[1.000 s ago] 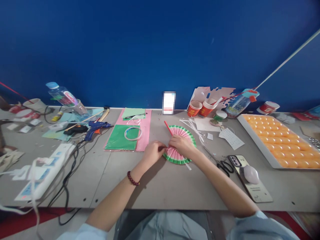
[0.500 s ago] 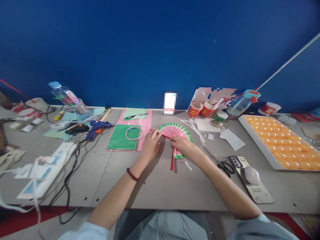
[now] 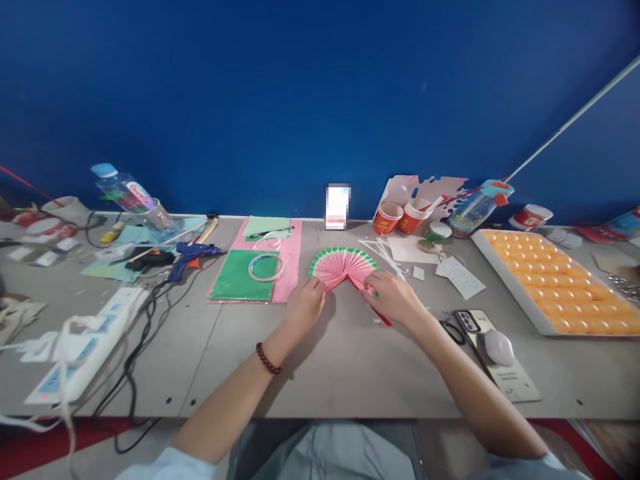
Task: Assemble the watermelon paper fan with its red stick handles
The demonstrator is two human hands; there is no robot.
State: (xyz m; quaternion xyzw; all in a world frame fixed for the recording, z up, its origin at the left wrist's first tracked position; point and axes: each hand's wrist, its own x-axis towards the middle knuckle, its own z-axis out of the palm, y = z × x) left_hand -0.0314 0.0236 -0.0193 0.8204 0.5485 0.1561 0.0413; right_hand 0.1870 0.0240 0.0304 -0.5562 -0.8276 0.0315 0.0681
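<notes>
A pleated paper fan (image 3: 344,261), pink with a green and white rim, is spread in a half circle on the grey table. Red sticks run along both of its end edges. My left hand (image 3: 306,301) is closed on the left end, fingers curled over the stick. At the right end my right hand (image 3: 393,297) pinches the other edge, and its red stick (image 3: 383,317) juts out below the fingers. Parts of both end sticks are hidden under my hands. Left of the fan, a clear ring of tape (image 3: 266,268) lies on a green paper pack (image 3: 237,283).
Left are a blue glue gun (image 3: 187,259), a power strip (image 3: 85,347) with cables, and a plastic bottle (image 3: 125,190). Behind stand a phone (image 3: 337,208) and red paper cups (image 3: 389,219). Right are black scissors (image 3: 453,331), another phone (image 3: 520,380) and a tray of orange balls (image 3: 555,287).
The fan has turned clockwise, its opening now facing me. My right hand has moved right with its edge, and the red stick has swung from pointing straight down to lower right.
</notes>
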